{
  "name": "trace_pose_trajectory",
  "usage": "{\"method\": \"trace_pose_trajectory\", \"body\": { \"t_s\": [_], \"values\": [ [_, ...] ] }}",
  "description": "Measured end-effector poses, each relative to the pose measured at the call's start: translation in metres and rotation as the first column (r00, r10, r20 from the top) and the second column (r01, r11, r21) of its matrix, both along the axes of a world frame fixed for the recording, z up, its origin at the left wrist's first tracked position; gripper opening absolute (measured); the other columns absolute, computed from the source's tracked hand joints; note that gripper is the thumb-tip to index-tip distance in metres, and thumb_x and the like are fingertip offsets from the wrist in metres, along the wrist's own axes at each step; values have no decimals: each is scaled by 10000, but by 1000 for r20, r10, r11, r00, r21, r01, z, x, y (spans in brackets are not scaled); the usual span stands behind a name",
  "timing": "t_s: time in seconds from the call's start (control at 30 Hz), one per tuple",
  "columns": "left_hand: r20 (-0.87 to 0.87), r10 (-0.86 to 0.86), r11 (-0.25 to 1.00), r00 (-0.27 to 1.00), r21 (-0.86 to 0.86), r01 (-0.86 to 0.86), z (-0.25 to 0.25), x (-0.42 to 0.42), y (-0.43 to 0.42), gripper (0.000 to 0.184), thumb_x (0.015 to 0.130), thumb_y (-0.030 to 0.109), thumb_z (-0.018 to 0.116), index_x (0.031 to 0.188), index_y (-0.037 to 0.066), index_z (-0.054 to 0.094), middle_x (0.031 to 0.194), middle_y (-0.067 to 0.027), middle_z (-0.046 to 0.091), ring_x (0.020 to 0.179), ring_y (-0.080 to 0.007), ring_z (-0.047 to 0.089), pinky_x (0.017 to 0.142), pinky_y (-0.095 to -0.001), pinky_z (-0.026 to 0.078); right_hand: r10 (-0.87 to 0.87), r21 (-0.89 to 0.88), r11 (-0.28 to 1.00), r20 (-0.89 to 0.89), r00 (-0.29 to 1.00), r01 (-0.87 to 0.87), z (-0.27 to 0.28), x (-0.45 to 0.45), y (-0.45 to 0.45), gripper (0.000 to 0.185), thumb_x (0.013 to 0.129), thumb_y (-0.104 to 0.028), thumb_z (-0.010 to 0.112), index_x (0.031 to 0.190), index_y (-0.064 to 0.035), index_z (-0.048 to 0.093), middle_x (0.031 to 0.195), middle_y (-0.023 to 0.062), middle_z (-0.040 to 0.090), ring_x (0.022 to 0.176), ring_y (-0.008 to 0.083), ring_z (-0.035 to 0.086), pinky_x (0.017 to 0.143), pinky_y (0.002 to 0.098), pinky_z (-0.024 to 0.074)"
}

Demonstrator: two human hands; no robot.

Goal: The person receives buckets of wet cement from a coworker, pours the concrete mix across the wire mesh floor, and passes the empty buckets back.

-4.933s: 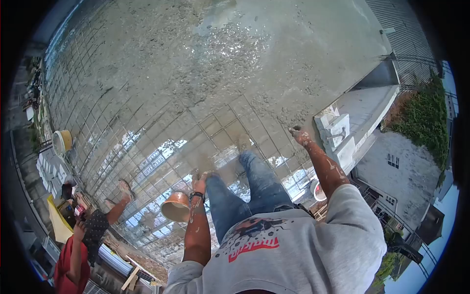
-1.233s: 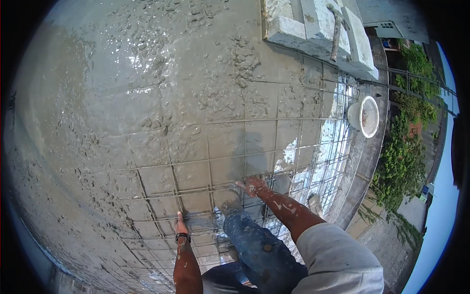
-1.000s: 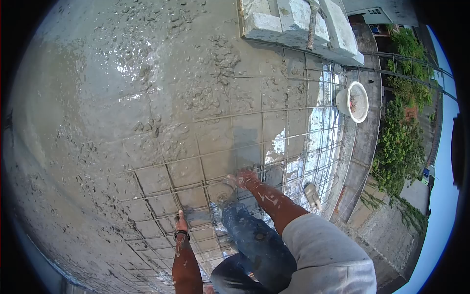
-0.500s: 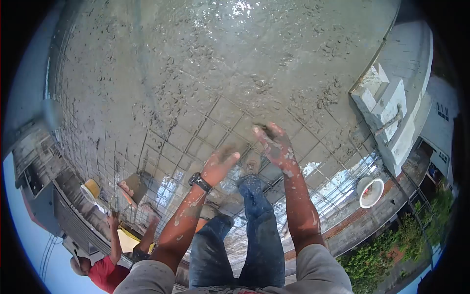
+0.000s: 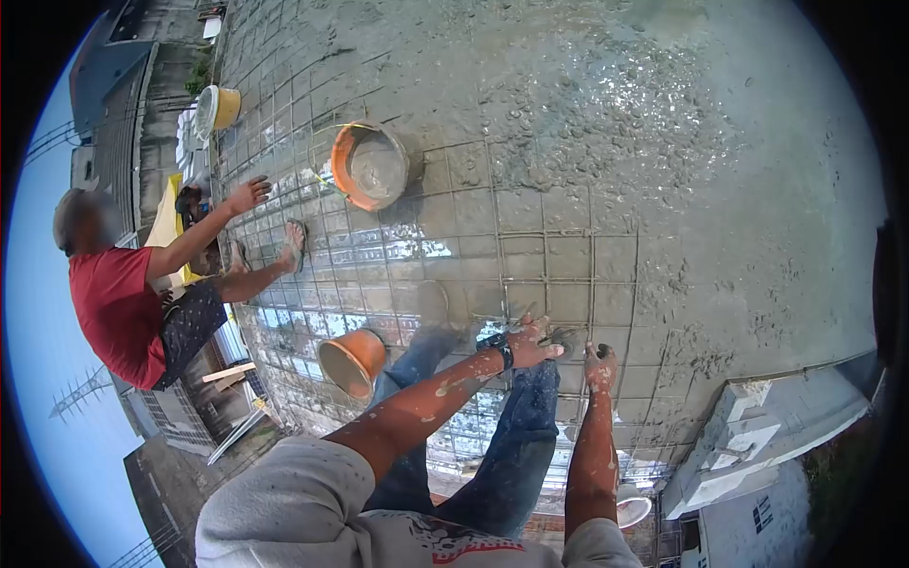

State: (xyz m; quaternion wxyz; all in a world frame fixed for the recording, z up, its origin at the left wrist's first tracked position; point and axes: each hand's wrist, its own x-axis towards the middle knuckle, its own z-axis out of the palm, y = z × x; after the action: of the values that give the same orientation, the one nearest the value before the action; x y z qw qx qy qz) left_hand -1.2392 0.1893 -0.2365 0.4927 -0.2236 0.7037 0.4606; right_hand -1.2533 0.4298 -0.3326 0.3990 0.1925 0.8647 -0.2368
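Observation:
My left hand (image 5: 533, 341), with a dark watch (image 5: 497, 348) on its wrist, is low over the steel mesh (image 5: 592, 281) beside my foot. Its fingers are apart, and nothing shows in them. To its right, my right hand (image 5: 600, 367) has its fingers curled in, with a dark spot between them that I cannot make out. Grey cement spatters both forearms. Wet concrete (image 5: 663, 142) covers the mesh ahead, its edge lying just past my hands. Bare mesh over shiny wet ground surrounds my legs.
An orange-rimmed bucket (image 5: 379, 168) holding grey mix stands on the mesh. Another orange bucket (image 5: 352, 363) lies tilted by my leg. A yellow bucket (image 5: 225, 108) is farther left. A co-worker in a red shirt (image 5: 115, 308) crouches at left, one hand out. Concrete blocks (image 5: 748, 431) edge the right.
My view has swung left, bringing the co-worker and orange buckets into fuller view. My hands have come down closer to the mesh, and the right fingers have curled in.

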Motion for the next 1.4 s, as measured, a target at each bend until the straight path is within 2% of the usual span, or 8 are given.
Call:
{"method": "trace_pose_trajectory", "body": {
  "t_s": [0.27, 0.37, 0.47, 0.73, 1.1, 1.17, 1.33, 1.4],
  "values": [
    [-147, 409, 871, 901, -232, -434, -88, 167, -277, 811, 830, 563, 565, 1362, -28, 405, 1339, -221, 489, 1221, -374, 479, 1060, -413, 335, 514, -292, 768, -249, 821, -570, -33, 18, -394, 560, 834, -470, 631, 1206, -57, 566, 1134, 214, 618, 1069, 349, 593, 902, 433, 462],
    [-358, 786, 426, 504, -277, -861, -116, 233, -353, 665, 810, 335, 705, 1334, 1, 469, 1289, -199, 537, 1168, -276, 530, 949, -351, 435, 394, -678, 636, -124, 911, -368, 3, -4, -607, 545, 854, -415, 636, 1209, -10, 553, 1146, 185, 603, 1053, 331, 585, 921, 392, 440],
    [-235, 967, 77, 94, -80, -994, -112, 301, -400, 607, 832, 278, 692, 1317, -14, 471, 1288, -146, 537, 1127, -218, 542, 875, -345, 481, 490, -436, 589, -476, 730, -680, -33, 4, -778, 896, 806, -578, 622, 1374, 50, 328, 1353, 265, 433, 1177, 357, 515, 977, 402, 407],
    [-63, 949, -315, -310, -136, -939, -98, 453, -397, 392, 845, 278, 695, 1183, 105, 598, 1046, -38, 638, 891, -141, 626, 682, -290, 518, -93, -706, 699, -242, 966, -110, 44, 54, -809, 684, 854, -557, 590, 1186, 34, 495, 1092, 169, 573, 995, 236, 567, 842, 367, 452],
    [174, 982, -84, -78, 25, -996, -67, 325, -393, 612, 884, 548, 540, 1296, 99, 482, 1211, -117, 592, 1027, -262, 602, 838, -373, 469, -523, -763, 460, 180, 833, 454, 129, 10, -674, 597, 885, -504, 581, 1287, -65, 526, 1150, 95, 550, 969, 163, 575, 687, 263, 512],
    [144, 989, -59, -36, 163, -985, -99, 288, -405, 683, 903, 594, 454, 1380, 108, 408, 1324, -136, 511, 1166, -302, 518, 969, -447, 375, -312, -783, 516, 204, 928, 346, 150, -5, -623, 645, 922, -518, 502, 1386, -79, 414, 1344, 103, 455, 1206, 207, 433, 951, 364, 368],
    [-294, 938, -48, -183, 412, -910, -51, 148, -421, 536, 906, 418, 588, 1276, 41, 496, 1131, -108, 602, 967, -195, 588, 800, -353, 473, -138, -862, 505, -30, 990, 45, 201, -21, -499, 603, 886, -539, 568, 1211, -32, 571, 834, -5, 494, 695, 98, 412, 610, 280, 340],
    [-464, 856, 303, 227, 95, -948, -55, 131, -385, 438, 867, 318, 658, 1171, 21, 550, 1025, -99, 624, 877, -178, 594, 749, -329, 476, -101, -827, 533, -272, 957, -180, 194, -6, -449, 601, 863, -531, 611, 1152, -3, 606, 805, 17, 566, 688, 115, 495, 613, 292, 413]
  ]
}}
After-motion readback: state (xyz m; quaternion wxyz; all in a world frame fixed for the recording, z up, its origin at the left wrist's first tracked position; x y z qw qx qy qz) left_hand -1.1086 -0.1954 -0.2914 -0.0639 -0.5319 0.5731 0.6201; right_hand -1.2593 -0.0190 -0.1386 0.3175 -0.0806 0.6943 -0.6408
